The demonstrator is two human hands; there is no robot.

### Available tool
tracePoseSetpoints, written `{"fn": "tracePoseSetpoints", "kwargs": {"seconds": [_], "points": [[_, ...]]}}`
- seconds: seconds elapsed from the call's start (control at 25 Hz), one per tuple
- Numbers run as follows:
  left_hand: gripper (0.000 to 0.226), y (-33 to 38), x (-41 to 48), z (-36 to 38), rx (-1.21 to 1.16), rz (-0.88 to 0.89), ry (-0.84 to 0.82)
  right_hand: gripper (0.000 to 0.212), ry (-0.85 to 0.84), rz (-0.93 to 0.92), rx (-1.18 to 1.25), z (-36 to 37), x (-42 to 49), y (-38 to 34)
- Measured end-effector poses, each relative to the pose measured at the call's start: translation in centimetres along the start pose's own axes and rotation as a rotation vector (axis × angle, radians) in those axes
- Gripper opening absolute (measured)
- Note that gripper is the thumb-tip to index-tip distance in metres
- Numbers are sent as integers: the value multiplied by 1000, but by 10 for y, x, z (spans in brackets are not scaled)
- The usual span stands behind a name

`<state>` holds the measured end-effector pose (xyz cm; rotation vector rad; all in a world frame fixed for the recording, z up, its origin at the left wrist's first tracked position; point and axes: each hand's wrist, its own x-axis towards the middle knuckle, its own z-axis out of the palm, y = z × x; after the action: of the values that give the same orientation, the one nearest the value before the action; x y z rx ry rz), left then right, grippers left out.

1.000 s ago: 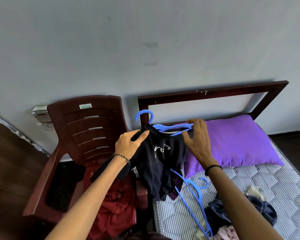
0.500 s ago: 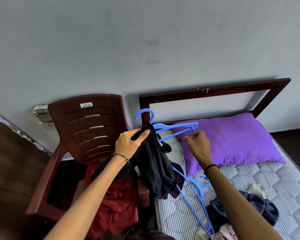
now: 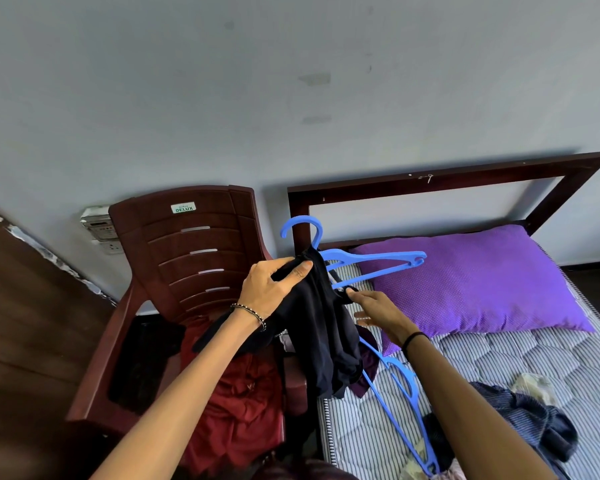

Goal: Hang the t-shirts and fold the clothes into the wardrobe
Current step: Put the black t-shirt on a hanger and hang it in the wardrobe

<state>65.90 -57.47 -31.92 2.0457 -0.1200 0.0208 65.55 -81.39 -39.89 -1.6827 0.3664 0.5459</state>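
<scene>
1. Over on the left, a chair (image 3: 194, 244) with red clothes (image 3: 243, 410) heaped on its seat.
2. The left grip (image 3: 271, 289) clenches the black t-shirt (image 3: 323, 334), bunched at the neck of the blue hanger (image 3: 371, 259), hanging between chair and bed (image 3: 499, 362).
3. The right grip (image 3: 378, 311), released with fingers straight, touches the t-shirt's edge, near the pillow (image 3: 465, 289).

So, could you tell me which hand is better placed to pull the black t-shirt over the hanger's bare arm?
Probably the right hand: its fingers reach the loose edge of the black t-shirt under the bare arm of the blue hanger, while the left hand grips shirt and hanger by the hook.
</scene>
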Motion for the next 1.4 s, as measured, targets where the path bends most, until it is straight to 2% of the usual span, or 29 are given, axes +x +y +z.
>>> {"fn": "tracePoseSetpoints", "kwargs": {"seconds": [0.08, 0.16, 0.28, 0.36, 0.44, 0.56, 0.68, 0.8, 0.96, 1.08, 1.16, 1.28, 1.4], "points": [[32, 1, 0, -3, 22, 12, -33, 12, 138, -68, 98, -3, 5, 6], [32, -1, 0, -6, 100, 13, -37, 4, 396, -114, 144, -10, 10, 13], [54, -8, 3, -12, 268, -3, -2, 11, 676, -105, 153, -26, 8, 11], [63, -13, 4, -13, 350, -9, 3, 23, 755, -127, 132, -37, 3, 7], [56, -14, 4, -11, 413, -12, -16, 25, 796, -157, 67, -45, -2, 2], [53, -14, 4, -4, 502, 27, -49, 12, 767, -186, -103, -51, -2, -2], [54, -15, 8, 3, 549, 37, -68, 25, 708, -278, -174, -48, -4, -6], [61, -12, 10, 10, 560, 22, -79, 23, 648, -404, -227, -32, -13, -18], [44, -3, 14, 9, 426, -54, -31, 3, 430, -591, -190, -17, -18, -29], [40, -2, 15, 0, 317, -101, -21, 13, 185, -585, -95, -22, -26, -36], [44, -5, 14, -6, 266, -113, -25, 20, 97, -578, -60, -25, -28, -41], [61, -9, 14, -11, 187, -129, -58, 7, 123, -611, -200, -27, -24, -45], [77, -7, 14, -16, 175, -149, -112, 22, 172, -611, -355, -27, -20, -46]]}}
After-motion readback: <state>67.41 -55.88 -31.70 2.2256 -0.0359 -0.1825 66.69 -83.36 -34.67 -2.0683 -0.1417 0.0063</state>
